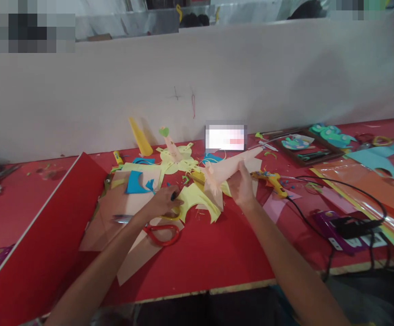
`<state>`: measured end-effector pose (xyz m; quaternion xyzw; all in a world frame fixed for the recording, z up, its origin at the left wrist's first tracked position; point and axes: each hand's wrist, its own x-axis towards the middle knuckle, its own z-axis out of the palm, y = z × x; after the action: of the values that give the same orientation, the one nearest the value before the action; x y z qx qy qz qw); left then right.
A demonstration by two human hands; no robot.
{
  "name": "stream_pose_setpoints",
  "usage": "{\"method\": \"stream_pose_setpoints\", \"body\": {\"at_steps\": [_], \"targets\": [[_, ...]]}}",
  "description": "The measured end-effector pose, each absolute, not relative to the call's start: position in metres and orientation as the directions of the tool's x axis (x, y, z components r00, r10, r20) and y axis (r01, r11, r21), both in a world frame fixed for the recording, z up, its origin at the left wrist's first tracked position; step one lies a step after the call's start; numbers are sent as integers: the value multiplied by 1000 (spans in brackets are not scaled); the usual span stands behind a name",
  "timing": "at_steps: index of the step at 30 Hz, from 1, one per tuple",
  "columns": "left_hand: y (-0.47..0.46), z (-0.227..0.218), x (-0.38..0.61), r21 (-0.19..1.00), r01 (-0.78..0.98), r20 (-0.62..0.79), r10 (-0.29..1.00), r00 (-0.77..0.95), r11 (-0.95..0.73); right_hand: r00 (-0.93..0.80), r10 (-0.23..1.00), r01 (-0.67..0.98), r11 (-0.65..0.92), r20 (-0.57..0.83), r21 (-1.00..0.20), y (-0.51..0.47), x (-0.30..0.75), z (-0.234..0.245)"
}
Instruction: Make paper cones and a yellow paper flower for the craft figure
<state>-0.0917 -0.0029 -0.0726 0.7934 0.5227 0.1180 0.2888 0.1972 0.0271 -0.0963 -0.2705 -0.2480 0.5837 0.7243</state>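
My right hand (244,188) is closed around a pale pink paper cone (229,164), which lies tilted on its side, its narrow end pointing up and right. Its wide end has a cut, flared edge. My left hand (165,201) is curled beside a pale yellow paper piece (197,199) with a curved cut-out. Something small and dark shows at its fingers, too unclear to name. Below that hand rest scissors with a red handle (164,236), their blades partly behind my forearm. Behind them stands a pink paper cone (172,147) with a green heart on a yellow flower-shaped base (179,165).
A yellow cone (140,138) and a lit phone (225,137) stand by the white partition. To the right lie a yellow glue gun (272,182) with its cord, a purple box (339,231) and a brown tray (314,151). A red board (47,226) leans at left.
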Motion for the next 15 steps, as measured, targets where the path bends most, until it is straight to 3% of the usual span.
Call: {"method": "stream_pose_setpoints", "body": {"at_steps": [3, 7, 11, 13, 15], "targets": [[-3, -72, -91, 639, 720, -92, 902, 422, -272, 198, 980, -725, 169, 34, -668, 27, 197, -96], [9, -72, -97, 618, 732, 2, 932, 363, -287, 199, 980, -742, 166, 24, -650, 26, 196, -95], [27, -64, -120, 608, 768, 165, 978, 127, -203, 214, 976, -726, 179, 28, -665, 26, 196, -95], [34, -56, -138, 532, 840, 197, 980, 5, -111, 241, 969, -702, 211, 51, -680, 26, 196, -95], [35, -44, -158, 340, 940, 192, 978, -85, 14, 270, 960, -682, 247, 77, -688, 27, 196, -95]]}}
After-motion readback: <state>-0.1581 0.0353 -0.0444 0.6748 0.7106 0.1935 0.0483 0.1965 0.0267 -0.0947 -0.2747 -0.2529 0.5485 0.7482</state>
